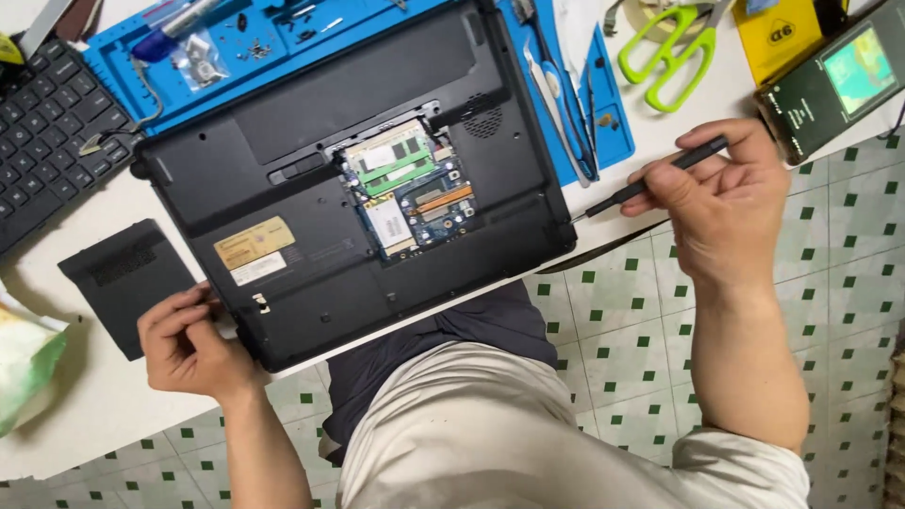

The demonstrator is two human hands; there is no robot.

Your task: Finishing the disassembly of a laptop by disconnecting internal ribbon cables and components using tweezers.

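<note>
Right hand (721, 203) is wrapped around one black screwdriver (655, 177), tip hanging just off the laptop's right edge. Left hand (184, 339) curls its fingers at the laptop's (283, 170) near-left corner, touching the case; whether it pinches anything, I can't tell. One laptop, upside down on the white table (85, 396), one bay open showing green boards (405, 184). One black cover (123, 278) lies beside the left hand. One blue mat (141, 80) behind, one pair of green scissors (674, 52), one phone (839, 80), one keyboard (47, 132) far left
</note>
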